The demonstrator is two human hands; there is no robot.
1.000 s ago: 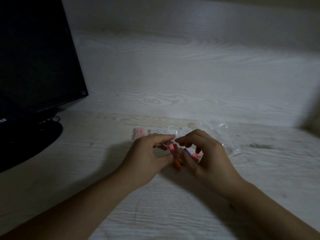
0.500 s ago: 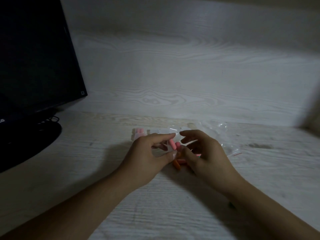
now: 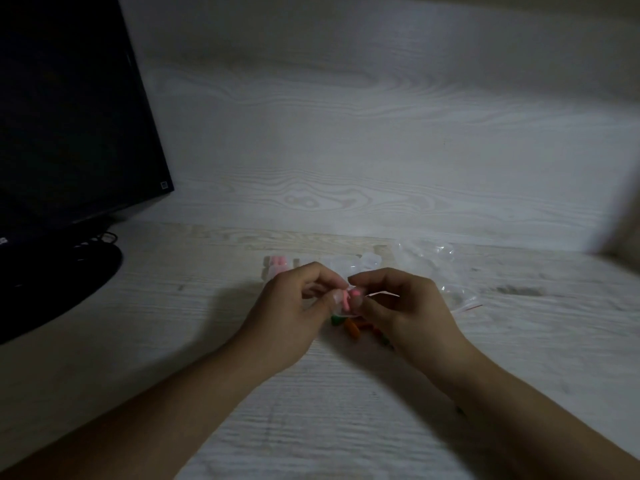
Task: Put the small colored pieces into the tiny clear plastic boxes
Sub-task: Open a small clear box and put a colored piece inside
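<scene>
Left hand [image 3: 287,306] pinched a tiny clear box [image 3: 341,303] holding pink pieces [image 3: 349,295], right hand [image 3: 405,306] pinched its other side; loose pieces [image 3: 353,327] lay beneath

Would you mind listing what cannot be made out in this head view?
- Clear box between the fingertips: outline and lid state lost to blur and both hands.
- Loose coloured pieces: count hidden under the right hand.
- Left hand: grip point hidden.
- Monitor: cut off at the left edge.
</scene>
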